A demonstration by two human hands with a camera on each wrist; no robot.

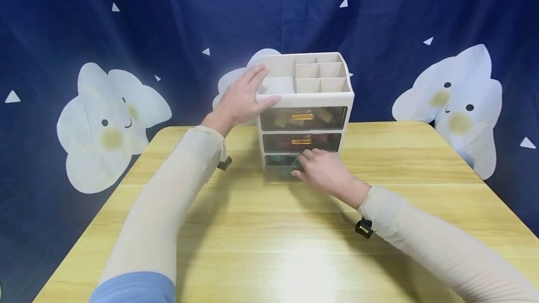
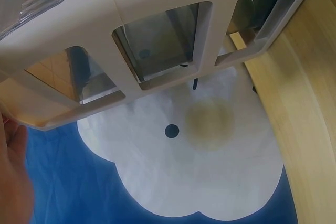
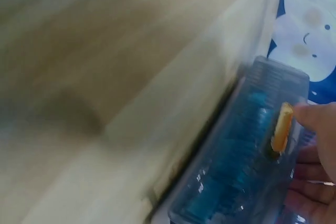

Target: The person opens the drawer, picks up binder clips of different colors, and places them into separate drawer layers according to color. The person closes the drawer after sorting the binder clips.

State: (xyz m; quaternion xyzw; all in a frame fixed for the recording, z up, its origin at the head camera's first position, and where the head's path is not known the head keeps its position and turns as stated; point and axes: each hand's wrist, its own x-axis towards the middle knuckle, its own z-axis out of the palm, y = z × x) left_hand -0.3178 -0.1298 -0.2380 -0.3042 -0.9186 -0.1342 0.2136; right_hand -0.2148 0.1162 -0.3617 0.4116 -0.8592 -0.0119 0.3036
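Note:
A white desktop drawer organizer stands on the wooden table. My left hand rests along its top left rim, fingers fairly straight, thumb over the front edge. In the left wrist view only part of that hand shows, beside the organizer's windowed side. My right hand grips the front of the bottom drawer, which stands slightly pulled out. In the right wrist view the thumb meets the orange-gold handle, and teal contents show through the clear drawer.
The upper drawer and middle drawer are closed, each with a gold handle. Divided compartments form the organizer's top. Behind the wooden table hangs a dark blue curtain with clouds. Black wrist cameras hang below both sleeves.

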